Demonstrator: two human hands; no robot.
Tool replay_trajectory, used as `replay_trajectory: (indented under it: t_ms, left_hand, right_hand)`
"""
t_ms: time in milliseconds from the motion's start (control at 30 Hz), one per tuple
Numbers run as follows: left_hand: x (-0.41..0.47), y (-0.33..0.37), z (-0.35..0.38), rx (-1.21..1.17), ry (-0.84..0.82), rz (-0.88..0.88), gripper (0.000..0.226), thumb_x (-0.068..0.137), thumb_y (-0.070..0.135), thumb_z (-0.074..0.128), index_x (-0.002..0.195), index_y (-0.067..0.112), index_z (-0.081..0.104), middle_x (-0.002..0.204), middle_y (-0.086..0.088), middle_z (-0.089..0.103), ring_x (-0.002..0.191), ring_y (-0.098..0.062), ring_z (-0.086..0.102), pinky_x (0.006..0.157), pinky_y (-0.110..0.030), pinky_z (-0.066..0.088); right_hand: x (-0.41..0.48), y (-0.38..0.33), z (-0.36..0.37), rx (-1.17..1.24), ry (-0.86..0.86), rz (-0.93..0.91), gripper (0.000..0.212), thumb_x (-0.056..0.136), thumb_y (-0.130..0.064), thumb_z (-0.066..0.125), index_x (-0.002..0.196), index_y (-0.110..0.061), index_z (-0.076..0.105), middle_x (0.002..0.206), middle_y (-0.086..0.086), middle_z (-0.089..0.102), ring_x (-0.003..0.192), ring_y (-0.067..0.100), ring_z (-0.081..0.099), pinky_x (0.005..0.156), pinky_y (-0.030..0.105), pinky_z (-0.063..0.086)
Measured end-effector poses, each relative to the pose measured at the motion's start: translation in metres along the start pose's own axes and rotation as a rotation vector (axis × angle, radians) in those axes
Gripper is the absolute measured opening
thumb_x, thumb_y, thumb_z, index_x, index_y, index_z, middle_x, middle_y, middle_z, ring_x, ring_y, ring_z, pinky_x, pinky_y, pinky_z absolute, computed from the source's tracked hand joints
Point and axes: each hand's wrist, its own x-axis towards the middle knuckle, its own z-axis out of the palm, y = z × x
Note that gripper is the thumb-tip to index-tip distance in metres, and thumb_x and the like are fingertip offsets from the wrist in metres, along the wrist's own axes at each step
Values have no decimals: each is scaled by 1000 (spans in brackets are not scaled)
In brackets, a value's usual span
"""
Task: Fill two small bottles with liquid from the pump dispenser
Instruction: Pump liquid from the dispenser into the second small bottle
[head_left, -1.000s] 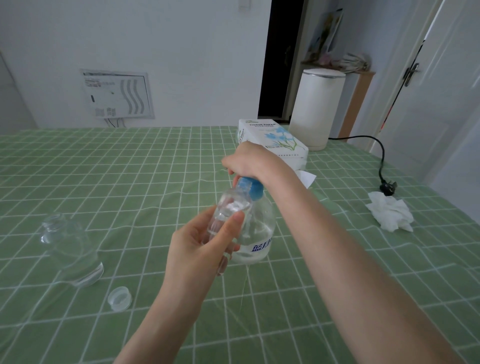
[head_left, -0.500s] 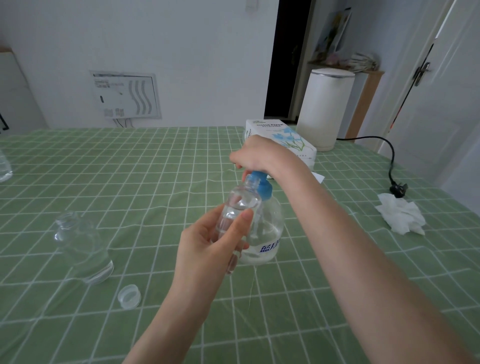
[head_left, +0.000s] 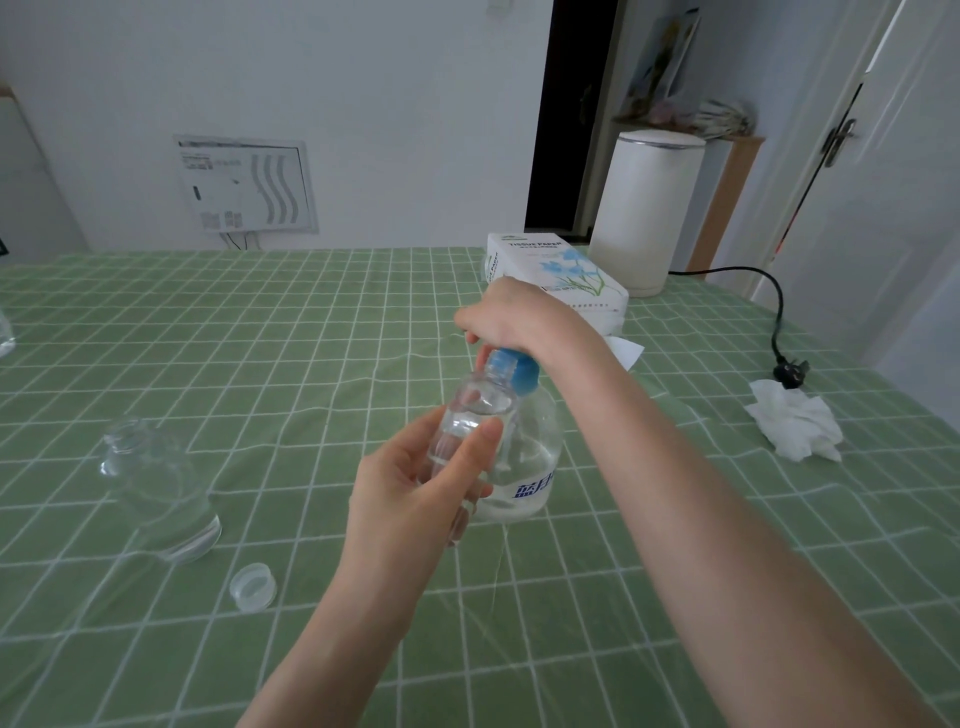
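Here, from the head camera, filling looks partway done: the left hand (head_left: 415, 483) grips a small bottle (head_left: 467, 426), mouth raised to the blue nozzle of the pump dispenser (head_left: 524, 457), with little liquid showing inside. The right hand (head_left: 509, 322) curls over the pump head. A second bottle (head_left: 156, 488) stands uncapped well left, cap (head_left: 253, 585) nearby; its fill I cannot tell

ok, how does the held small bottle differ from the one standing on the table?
The held bottle is gripped in the left hand; the table bottle is untouched. The held bottle is raised to the pump dispenser's blue head; the table bottle stands on the green tablecloth, a loose cap nearby. Both are clear and uncapped.
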Motion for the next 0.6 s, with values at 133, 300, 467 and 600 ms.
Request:
replay_trajectory:
  t_ms: [133,300,467,600]
  left_hand:
    - [0,2,1,-8,3,12,30,57,52,65,81,36,73,62,1,65,58,-17,54,40,-17,39]
    - [1,1,1,-10,15,17,30,57,53,65,82,36,73,62,1,65,57,-16,54,40,-17,39]
    - [2,0,1,-26,24,6,36,57,51,66,85,30,74,62,1,66,55,-13,56,39,-16,40]
    - [1,-1,1,-17,15,-14,33,58,51,67,84,32,73,61,1,64,57,-15,54,40,-16,39]
  right_hand:
    - [1,0,-4,30,50,-20,26,91,-17,44,101,-5,65,103,11,71,75,21,55,56,23,37]
    - [2,-4,-8,15,42,-7,26,91,-15,44,102,-5,65,101,11,72,70,21,54,55,23,37]
    - [2,-5,-7,-29,21,-3,32,92,-15,43,113,-4,64,98,8,70,61,16,49,51,23,34]
    - [1,-1,-1,-30,-9,9,33,93,-15,43,116,-4,64,110,11,70,78,22,53,53,23,35]
